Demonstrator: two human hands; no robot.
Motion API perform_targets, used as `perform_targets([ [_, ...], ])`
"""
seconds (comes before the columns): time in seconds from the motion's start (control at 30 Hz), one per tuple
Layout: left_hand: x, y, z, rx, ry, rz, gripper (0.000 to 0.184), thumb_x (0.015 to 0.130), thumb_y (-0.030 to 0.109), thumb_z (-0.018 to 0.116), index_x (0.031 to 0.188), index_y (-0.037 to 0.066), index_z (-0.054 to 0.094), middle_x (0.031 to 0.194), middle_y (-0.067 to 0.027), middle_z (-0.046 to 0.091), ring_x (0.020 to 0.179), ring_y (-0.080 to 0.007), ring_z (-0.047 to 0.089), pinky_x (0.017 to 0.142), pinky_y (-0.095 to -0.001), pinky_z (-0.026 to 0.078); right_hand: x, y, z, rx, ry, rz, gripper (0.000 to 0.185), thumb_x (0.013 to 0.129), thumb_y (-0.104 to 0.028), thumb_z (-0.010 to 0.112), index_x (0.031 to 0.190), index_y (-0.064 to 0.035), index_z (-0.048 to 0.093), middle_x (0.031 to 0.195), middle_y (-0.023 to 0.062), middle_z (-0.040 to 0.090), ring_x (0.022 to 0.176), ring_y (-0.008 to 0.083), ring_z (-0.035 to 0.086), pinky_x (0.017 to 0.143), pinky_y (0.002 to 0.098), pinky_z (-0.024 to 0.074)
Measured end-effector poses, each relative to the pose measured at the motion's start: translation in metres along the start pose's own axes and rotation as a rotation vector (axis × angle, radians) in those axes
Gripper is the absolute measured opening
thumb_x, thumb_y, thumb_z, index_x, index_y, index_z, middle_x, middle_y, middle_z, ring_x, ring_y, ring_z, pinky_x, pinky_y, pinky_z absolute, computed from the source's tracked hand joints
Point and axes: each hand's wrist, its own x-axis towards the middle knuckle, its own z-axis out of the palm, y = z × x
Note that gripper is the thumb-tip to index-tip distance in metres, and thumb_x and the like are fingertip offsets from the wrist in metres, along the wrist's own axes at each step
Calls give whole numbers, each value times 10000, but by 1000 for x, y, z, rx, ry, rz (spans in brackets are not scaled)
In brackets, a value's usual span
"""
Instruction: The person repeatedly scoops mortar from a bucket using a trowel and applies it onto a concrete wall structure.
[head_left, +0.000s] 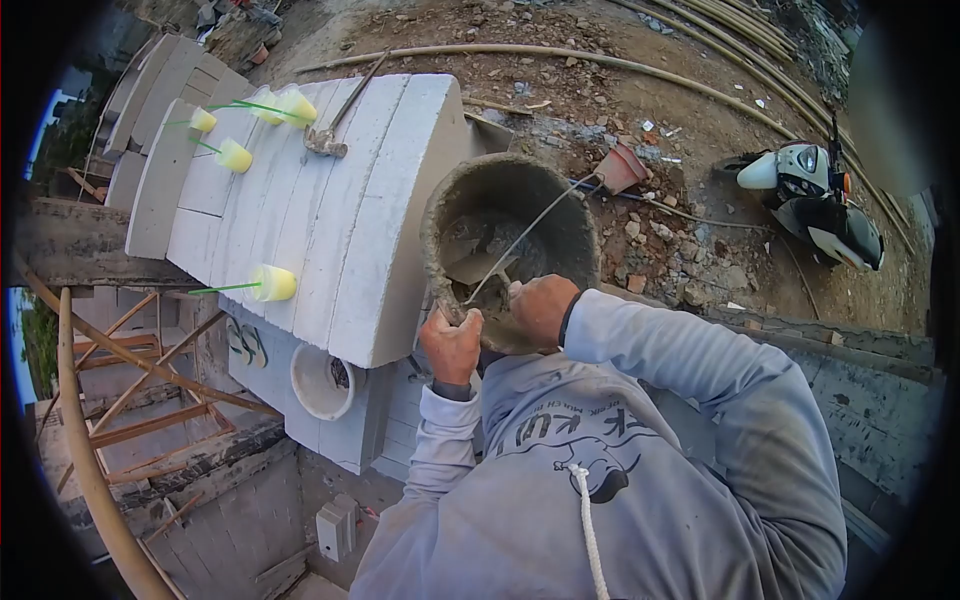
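A mortar-caked bucket (pixel 586 225) is tilted toward me in front of my chest, with wet grey mortar inside and a thin wire handle across its opening. My left hand (pixel 451 346) grips the bucket's near left rim, fingers wrapped round it. Inside the near right part of the opening, my right hand (pixel 543 309) is closed round the handle of a trowel, whose blade (pixel 482 268) lies against the mortar. The bucket stands right beside a stack of pale blocks (pixel 385 210).
On the blocks are a hammer (pixel 325 141) and several yellow drink cups (pixel 273 283) with green straws. A white bucket (pixel 325 382) stands lower left, near wooden scaffolding (pixel 130 350). Rubble, bamboo poles, a red pot (pixel 622 168) and a motorbike (pixel 815 200) lie beyond.
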Motion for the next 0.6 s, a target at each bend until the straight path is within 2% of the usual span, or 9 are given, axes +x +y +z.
perform_targets([
  [0.03,6,3,1,-60,50,-26,155,703,115,667,756,-11,594,708,-124,625,586,-220,566,577,-354,449,-11,5,11,-69,31,-67,188,673,-139,599,788,-5,663,734,168,648,740,308,660,650,403,525],
  [0.07,8,6,4,-140,125,27,153,717,118,662,773,-16,612,709,-109,641,602,-186,570,588,-342,447,-18,11,18,-137,63,-131,184,678,-140,585,777,3,646,692,163,635,696,310,656,619,408,522],
  [0.17,9,3,4,-109,131,4,164,729,135,675,775,-16,628,684,-97,646,604,-184,571,600,-337,448,-28,26,-24,-192,-125,-88,168,670,-145,620,772,-39,701,808,134,674,775,271,674,655,367,528],
  [0.2,9,9,6,-95,135,-2,174,731,147,683,761,-15,623,668,-102,641,593,-193,570,596,-343,448,-28,29,-42,-208,-153,-79,211,718,-148,590,852,-19,688,754,126,654,723,266,662,640,364,525],
  [0.3,11,24,8,-21,121,13,215,733,180,705,722,-12,608,631,-116,626,565,-221,564,582,-359,447,-20,36,-46,-412,166,-59,297,777,-150,547,988,40,632,717,118,634,706,253,642,621,361,521],
  [0.33,13,18,12,11,114,28,229,732,190,710,712,-11,602,626,-120,622,558,-229,562,577,-364,446,-7,41,-47,-412,188,-30,353,819,-152,510,1063,100,559,755,120,638,735,241,629,617,352,522],
  [0.43,10,22,16,19,119,30,249,736,205,711,690,-5,585,610,-126,605,539,-245,552,562,-370,440,9,45,-28,-431,155,-15,347,828,-146,503,1051,115,550,811,128,644,803,234,636,631,342,527],
  [0.57,13,13,8,12,120,-17,233,745,205,700,700,1,596,610,-124,606,541,-249,555,564,-370,441,7,50,17,-356,-51,72,250,815,-139,519,970,6,651,855,129,647,856,259,650,644,351,534],
  [0.6,14,12,9,-14,145,-4,235,742,216,707,731,1,614,612,-131,607,553,-252,566,574,-374,446,5,51,18,-327,-9,71,198,788,-143,542,861,-37,693,827,132,658,820,270,662,653,361,534],
])
